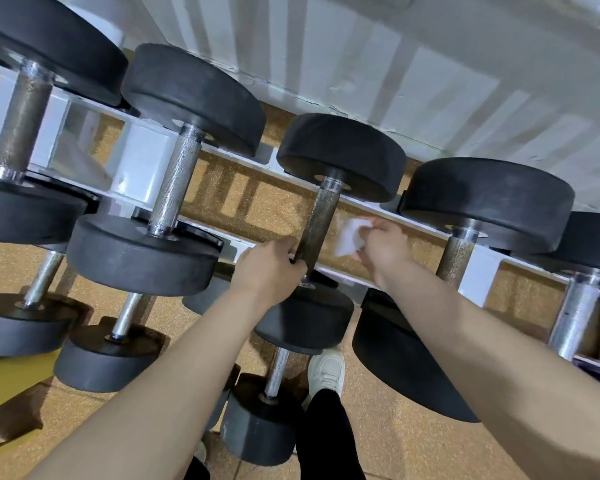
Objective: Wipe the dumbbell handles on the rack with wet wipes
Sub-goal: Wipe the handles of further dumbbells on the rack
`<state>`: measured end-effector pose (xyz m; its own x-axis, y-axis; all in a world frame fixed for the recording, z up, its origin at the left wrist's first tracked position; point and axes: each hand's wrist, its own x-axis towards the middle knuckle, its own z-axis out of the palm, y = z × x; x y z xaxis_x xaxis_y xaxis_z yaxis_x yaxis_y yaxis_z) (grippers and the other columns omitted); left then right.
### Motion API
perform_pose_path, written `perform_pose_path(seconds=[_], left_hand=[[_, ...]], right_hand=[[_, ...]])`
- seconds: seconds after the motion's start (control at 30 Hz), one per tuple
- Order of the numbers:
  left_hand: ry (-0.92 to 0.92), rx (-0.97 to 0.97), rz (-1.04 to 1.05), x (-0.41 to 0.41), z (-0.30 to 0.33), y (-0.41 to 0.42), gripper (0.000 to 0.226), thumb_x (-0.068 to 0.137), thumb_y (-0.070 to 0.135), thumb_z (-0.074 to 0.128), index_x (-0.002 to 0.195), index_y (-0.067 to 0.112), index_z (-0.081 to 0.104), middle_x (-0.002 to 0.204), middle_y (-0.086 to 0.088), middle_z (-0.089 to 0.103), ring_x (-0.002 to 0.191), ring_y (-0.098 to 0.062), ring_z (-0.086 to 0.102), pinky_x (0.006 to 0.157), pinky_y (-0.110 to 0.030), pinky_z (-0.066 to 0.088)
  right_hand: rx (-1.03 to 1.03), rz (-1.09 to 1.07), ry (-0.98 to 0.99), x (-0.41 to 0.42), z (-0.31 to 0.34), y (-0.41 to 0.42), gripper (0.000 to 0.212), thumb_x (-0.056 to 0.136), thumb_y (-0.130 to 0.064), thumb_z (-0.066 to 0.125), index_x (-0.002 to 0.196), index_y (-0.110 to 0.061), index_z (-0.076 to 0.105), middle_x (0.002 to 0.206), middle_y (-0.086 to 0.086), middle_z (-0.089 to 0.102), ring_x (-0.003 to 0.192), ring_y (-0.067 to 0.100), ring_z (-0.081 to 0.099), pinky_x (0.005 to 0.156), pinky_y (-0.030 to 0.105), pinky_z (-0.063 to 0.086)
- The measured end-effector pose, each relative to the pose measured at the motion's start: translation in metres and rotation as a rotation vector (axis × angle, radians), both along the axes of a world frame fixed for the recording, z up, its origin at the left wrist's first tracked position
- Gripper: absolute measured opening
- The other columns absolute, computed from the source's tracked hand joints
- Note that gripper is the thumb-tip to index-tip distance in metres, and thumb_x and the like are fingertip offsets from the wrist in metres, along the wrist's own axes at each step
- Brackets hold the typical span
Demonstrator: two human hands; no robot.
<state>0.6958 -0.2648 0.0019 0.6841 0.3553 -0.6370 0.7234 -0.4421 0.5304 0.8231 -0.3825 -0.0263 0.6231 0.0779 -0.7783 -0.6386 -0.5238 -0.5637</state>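
Note:
A black dumbbell with a dark knurled handle (317, 226) lies across the white rack (142, 168) in the middle of the upper row. My left hand (271, 268) grips the near end of that handle. My right hand (383, 247) holds a crumpled white wet wipe (349, 237) just right of the handle, a small gap away from it. Neighbouring dumbbells have silver handles: one to the left (175, 188) and one to the right (456, 254).
More black dumbbells fill the rack's upper row at far left (21, 123) and far right (574, 317), and a lower row (125, 315) sits nearer me. A white ribbed wall (430, 64) stands behind. My white shoe (328, 372) rests on the tan floor below.

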Motion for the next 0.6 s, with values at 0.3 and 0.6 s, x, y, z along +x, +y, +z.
perform_pose_path(seconds=[0.3,0.6], left_hand=[[-0.036,0.053,0.016,-0.004,-0.008,-0.003,0.048,0.091,0.023,0.046,0.137,0.035,0.042,0.131,0.005,0.057,0.114,-0.025,0.055,0.085,-0.038,0.050],[-0.027,0.054,0.006,-0.004,-0.006,-0.003,0.047,0.092,0.024,0.043,0.138,0.038,0.041,0.121,0.004,0.062,0.100,-0.024,0.060,0.073,-0.031,0.049]], right_hand=[[0.318,0.024,0.167,-0.016,-0.017,0.012,0.033,0.096,0.006,0.035,0.124,0.006,0.052,0.116,0.022,0.061,0.105,0.032,0.061,0.096,0.038,0.048],[0.427,-0.025,0.318,0.012,-0.008,0.028,0.043,0.084,0.020,0.035,0.123,0.006,0.049,0.115,0.020,0.064,0.095,0.027,0.066,0.083,0.031,0.055]])
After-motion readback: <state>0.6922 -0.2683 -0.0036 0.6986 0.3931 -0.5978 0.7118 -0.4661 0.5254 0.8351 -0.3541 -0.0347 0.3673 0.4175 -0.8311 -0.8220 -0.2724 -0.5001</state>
